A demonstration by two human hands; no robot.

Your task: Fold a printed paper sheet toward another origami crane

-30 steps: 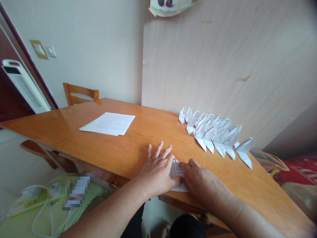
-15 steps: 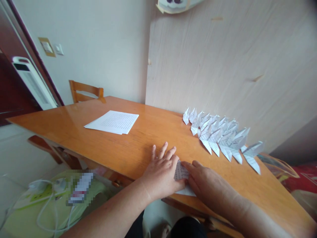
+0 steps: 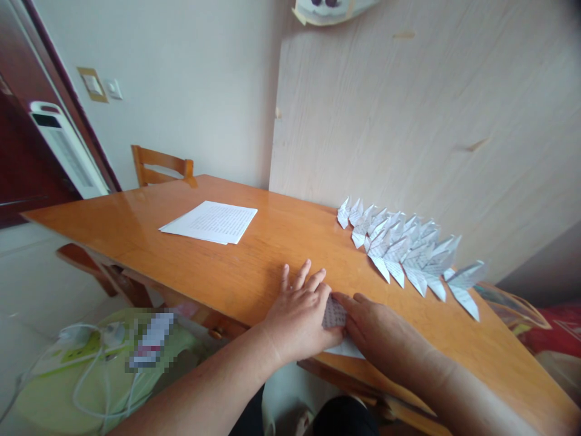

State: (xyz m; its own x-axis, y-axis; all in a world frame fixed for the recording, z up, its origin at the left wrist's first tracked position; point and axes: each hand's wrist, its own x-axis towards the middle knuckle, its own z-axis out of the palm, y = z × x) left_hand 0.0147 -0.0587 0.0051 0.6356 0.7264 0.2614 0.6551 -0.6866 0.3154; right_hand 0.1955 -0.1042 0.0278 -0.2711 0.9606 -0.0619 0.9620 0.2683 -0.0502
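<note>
A small printed paper [image 3: 334, 316] lies at the near edge of the orange wooden table [image 3: 254, 254], mostly covered by both my hands. My left hand [image 3: 297, 312] lies flat on its left part with fingers spread forward. From the right, my right hand [image 3: 376, 333] presses on the paper, fingertips meeting the left hand. A row of several folded paper birds [image 3: 403, 248] stands along the table's far edge by the wall panel. A stack of printed sheets [image 3: 211, 221] lies further left on the table.
A pale wooden panel [image 3: 408, 121] stands against the table's far side. A wooden chair [image 3: 161, 165] is at the far end. Below left are a green surface with white cables [image 3: 86, 375] and a white heater [image 3: 68, 151]. Red fabric [image 3: 558, 330] lies at right.
My hands stay pressed on the small paper in the same place. The view has shifted slightly, so everything sits a little further right in the picture.
</note>
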